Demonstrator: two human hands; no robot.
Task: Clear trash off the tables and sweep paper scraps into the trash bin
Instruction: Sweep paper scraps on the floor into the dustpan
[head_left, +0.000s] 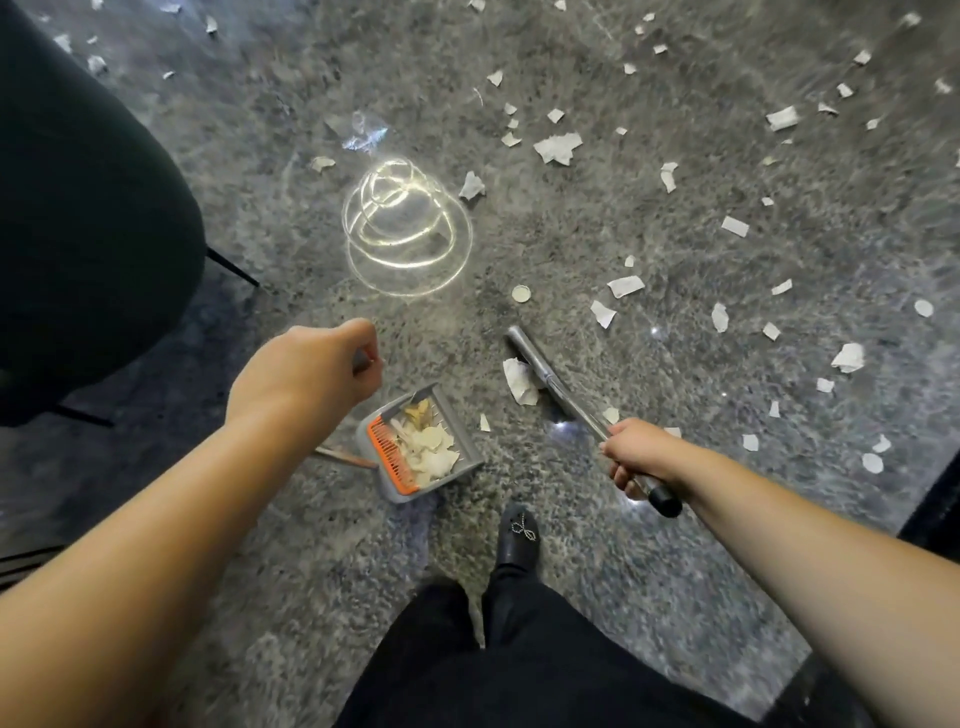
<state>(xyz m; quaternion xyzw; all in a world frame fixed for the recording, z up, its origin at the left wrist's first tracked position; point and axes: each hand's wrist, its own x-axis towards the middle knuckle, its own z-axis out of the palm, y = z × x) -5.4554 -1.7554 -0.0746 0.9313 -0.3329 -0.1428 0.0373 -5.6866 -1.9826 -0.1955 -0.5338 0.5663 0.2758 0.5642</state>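
Observation:
A grey dustpan (457, 441) with an orange comb edge stands on the grey stone floor, holding several paper scraps. My left hand (306, 371) grips the top of its long handle, above and left of the pan. My right hand (636, 457) grips a silver broom handle (550, 382) with a black end cap; the broom head reaches the floor to the right of the pan. A large white scrap (519, 382) lies against the broom. Several white paper scraps (558, 148) are scattered over the floor ahead and to the right.
A dark round chair (88, 223) with thin black legs fills the left side. A crumpled clear plastic wrapper (366, 132) lies ahead beside a bright light reflection. My black shoe (517, 538) stands just behind the dustpan. A dark edge runs along the lower right.

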